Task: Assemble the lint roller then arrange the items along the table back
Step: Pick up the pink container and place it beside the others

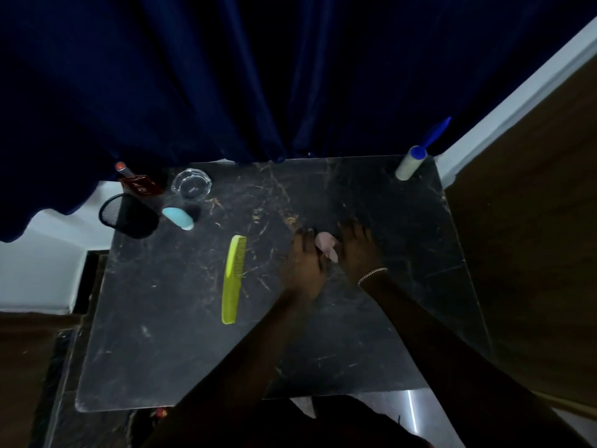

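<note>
Both arms reach over the dark table (pixel 161 350) | left hand (pixel 305 263) and right hand (pixel 357 250) lie flat, fingers loosely spread, touching a small pink thing (pixel 327 245) between them | lint roller (pixel 412 163) stands at back right corner, blue handle up | green comb (pixel 233 279) left of hands | red bottle (pixel 140 182) label too blurry to read

Assembled lint roller (pixel 411 163), white roll with blue handle, tilted at back right corner of counter (pixel 161 350), green comb (pixel 233 279) lying lengthwise mid-left, small pink item (pixel 327 244) between both hands, centre.
</note>
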The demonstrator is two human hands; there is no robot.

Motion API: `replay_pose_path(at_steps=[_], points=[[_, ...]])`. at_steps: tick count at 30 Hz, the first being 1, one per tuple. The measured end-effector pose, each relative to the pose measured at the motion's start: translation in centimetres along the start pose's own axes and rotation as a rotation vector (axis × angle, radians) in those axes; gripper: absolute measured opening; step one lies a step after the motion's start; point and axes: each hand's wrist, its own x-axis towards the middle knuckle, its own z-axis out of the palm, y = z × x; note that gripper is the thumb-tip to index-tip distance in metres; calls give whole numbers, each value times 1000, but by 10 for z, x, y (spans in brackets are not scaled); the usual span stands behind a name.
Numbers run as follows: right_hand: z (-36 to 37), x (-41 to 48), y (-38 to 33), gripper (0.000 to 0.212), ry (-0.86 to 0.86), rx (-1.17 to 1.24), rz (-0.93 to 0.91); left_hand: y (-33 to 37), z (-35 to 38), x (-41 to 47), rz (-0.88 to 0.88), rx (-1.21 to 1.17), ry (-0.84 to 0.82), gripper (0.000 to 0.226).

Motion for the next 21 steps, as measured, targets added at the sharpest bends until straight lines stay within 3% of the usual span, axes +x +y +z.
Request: replay_pose_path(at_steps=[3,7,15,21], points=[[-2,13,13,55,-121,193,65,16,17,12,-291,-287,-4,52],[0,23,23,49,-215,358,159,25,35,28,-523,-363,12,47],[10,32,28,28,-260,564,219,29,50,39,-645,-624,29,29],[9,29,27,32,-214,596,242,27,49,34,-664,-850,77,20]])
